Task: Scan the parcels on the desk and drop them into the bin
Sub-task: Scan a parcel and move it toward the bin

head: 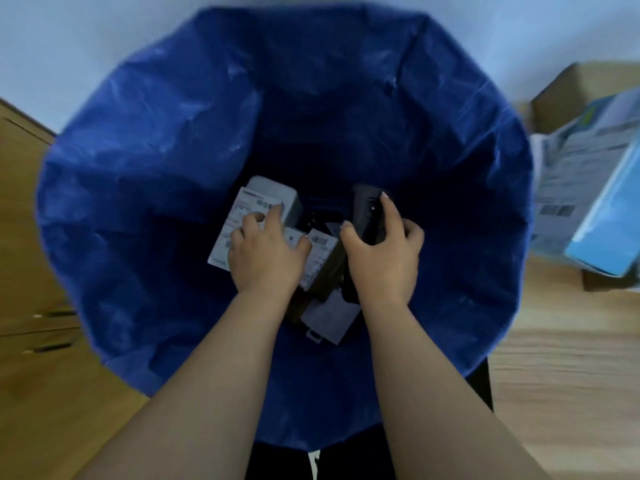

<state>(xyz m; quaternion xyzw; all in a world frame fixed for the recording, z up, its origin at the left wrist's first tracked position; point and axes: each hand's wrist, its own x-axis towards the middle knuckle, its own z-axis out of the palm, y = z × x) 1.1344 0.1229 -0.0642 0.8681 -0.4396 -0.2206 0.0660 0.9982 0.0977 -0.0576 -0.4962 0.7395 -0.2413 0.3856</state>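
Both hands reach into the blue bin [166,140]: the left hand [266,252] grips a white labelled parcel [242,216], and the right hand [384,249] is clamped on a black scanner [367,213].

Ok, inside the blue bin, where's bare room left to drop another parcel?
Bare liner shows on the far side of the bin, beyond both hands, and along its left wall. The bottom centre is crowded: the left hand holds a white labelled parcel, the right hand grips a black scanner, with more parcels between the wrists.
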